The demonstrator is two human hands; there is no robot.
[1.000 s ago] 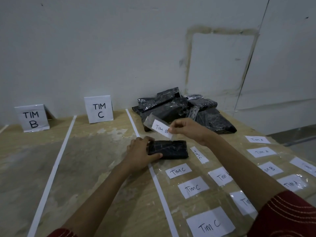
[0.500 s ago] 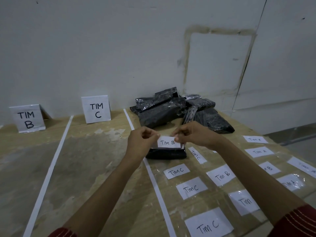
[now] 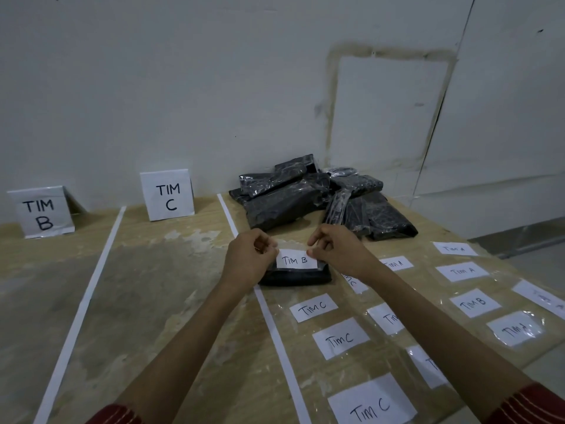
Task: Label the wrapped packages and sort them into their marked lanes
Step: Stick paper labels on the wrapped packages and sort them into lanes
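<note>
A small black wrapped package [image 3: 295, 276] lies on the wooden table just right of a white tape line. A white "TIM B" label [image 3: 296, 259] on clear tape sits over its top. My left hand [image 3: 249, 260] pinches the label's left end and my right hand [image 3: 336, 250] pinches its right end. Whether the label is stuck down I cannot tell. Behind them lies a pile of black wrapped packages [image 3: 308, 197]. Standing signs "TIM C" [image 3: 167, 198] and "TIM B" [image 3: 42, 214] mark lanes at the back left.
White tape lines [image 3: 91, 280] divide the table into lanes. Several spare labels reading "TIM A", "TIM B" and "TIM C" [image 3: 341, 338] lie on clear film at the right. The table's right edge [image 3: 501, 255] drops off. A white wall stands behind.
My right hand carried the "TIM B" label down over the small package. My left hand left the package's side and took the label's left end. The view shifted slightly.
</note>
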